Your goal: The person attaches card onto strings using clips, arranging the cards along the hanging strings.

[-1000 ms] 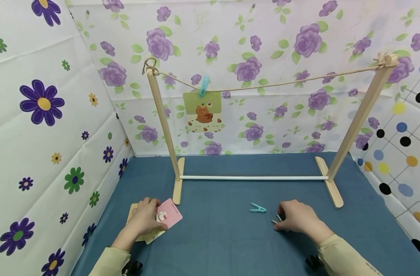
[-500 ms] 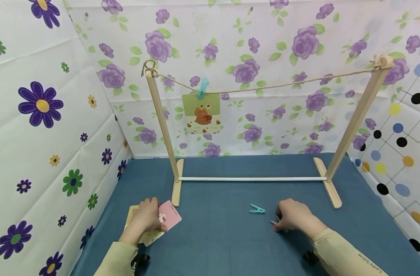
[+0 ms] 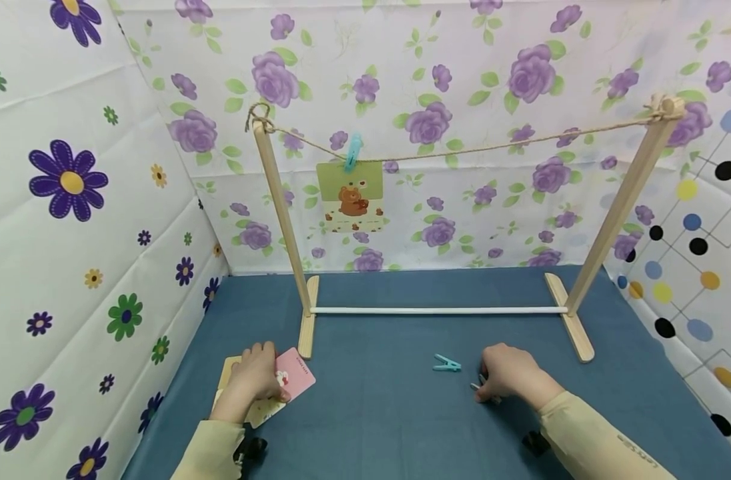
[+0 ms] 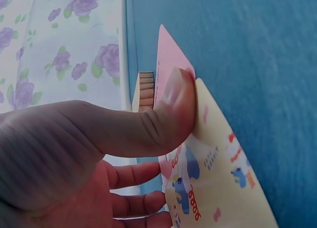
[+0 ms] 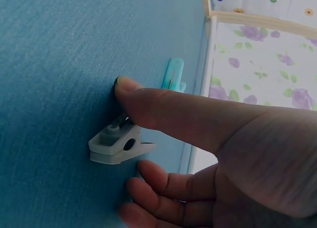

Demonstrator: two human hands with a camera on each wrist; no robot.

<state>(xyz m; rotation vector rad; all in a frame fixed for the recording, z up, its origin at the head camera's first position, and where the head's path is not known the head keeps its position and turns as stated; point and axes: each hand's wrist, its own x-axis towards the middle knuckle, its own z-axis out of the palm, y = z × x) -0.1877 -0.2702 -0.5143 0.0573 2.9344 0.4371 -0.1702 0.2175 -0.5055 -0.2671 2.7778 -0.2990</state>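
Note:
My left hand (image 3: 256,377) is over several overlapping cards at the table's left. It grips a pink card (image 3: 296,375) between thumb and fingers; in the left wrist view the thumb lies across that pink card (image 4: 171,55). Beside it is a cream card (image 4: 223,163) with small coloured drawings. At the right, my right hand (image 3: 512,373) pinches a pale grey-white clothespin (image 5: 114,146) on the cloth, its thumb over one end. The index finger's contact is hidden behind the thumb. A turquoise clothespin (image 3: 447,363) lies just left of this hand.
A wooden stand has a left post (image 3: 281,213), a right post (image 3: 623,213) and a white bar (image 3: 437,311) low between them. From its sagging twine (image 3: 491,147) hangs a bear card (image 3: 352,200), held by a turquoise clothespin (image 3: 353,152). Patterned cloth walls enclose the blue table (image 3: 389,413).
The head view has shifted slightly. Both hands stay almost where they were, the left on the cards and the right at the pale clothespin; the left forearm has moved a little to the right.

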